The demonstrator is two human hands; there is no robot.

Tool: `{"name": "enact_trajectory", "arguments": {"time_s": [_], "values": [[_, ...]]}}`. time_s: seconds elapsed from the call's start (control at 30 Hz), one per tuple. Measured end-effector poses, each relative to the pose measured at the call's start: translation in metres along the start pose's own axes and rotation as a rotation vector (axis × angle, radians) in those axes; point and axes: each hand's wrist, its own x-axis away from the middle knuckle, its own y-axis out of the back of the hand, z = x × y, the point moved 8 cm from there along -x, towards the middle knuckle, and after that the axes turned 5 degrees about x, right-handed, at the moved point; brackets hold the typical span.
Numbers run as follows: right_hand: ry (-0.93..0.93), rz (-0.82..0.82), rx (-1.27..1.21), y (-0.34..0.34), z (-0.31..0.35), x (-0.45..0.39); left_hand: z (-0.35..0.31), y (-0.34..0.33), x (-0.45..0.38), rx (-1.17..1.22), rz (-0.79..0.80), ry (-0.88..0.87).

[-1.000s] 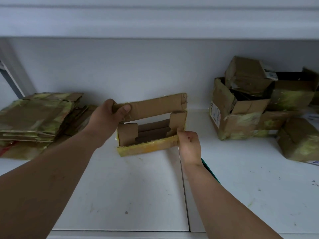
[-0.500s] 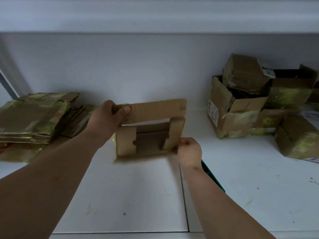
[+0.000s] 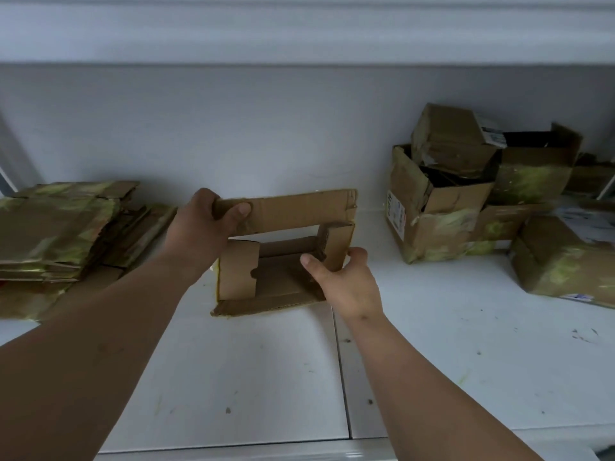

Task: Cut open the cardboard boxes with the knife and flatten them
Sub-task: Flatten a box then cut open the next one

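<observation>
Box (image 3: 286,257) sits mid-table (image 3: 466,344), cut open, half collapsed. Left hand (image 3: 203,234) grips the top flap, thumb over the front. Right hand (image 3: 346,281) grips the right side flap, fingers curled round its edge. Knife not seen. Risk: pressing down unevenly could tear a flap at the fold or let the box skid on the smooth table. Flat stack (image 3: 56,227) lies at left, uncut boxes (image 3: 466,194) at right. One carries a white label (image 3: 396,211); its print is too small to read.
</observation>
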Motion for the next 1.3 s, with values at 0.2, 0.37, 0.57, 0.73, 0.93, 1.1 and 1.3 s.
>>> {"name": "enact_trajectory", "arguments": {"time_s": [0.2, 0.37, 0.57, 0.73, 0.93, 1.1, 1.3], "values": [[0.046, -0.076, -0.104, 0.014, 0.007, -0.007, 0.019, 0.017, 0.004, 0.158, -0.229, 0.202], [0.017, -0.039, -0.369, 0.011, 0.002, 0.001, 0.015, 0.012, 0.006, 0.011, -0.173, 0.119], [-0.015, -0.001, -0.557, 0.004, 0.003, 0.002, 0.016, -0.002, 0.018, -0.243, -0.026, 0.080], [-0.023, 0.030, -0.617, -0.001, 0.003, 0.005, 0.026, 0.000, 0.018, -0.285, 0.009, 0.052], [-0.160, 0.025, -0.729, 0.002, -0.021, -0.004, 0.031, -0.003, 0.016, -0.249, 0.184, -0.040], [-0.343, 0.183, -0.939, -0.017, -0.029, 0.004, 0.040, -0.010, 0.014, -0.410, 0.313, -0.124], [-0.320, 0.242, -1.206, -0.015, -0.032, 0.007, 0.062, -0.010, 0.031, -0.520, 0.541, -0.138]]}}
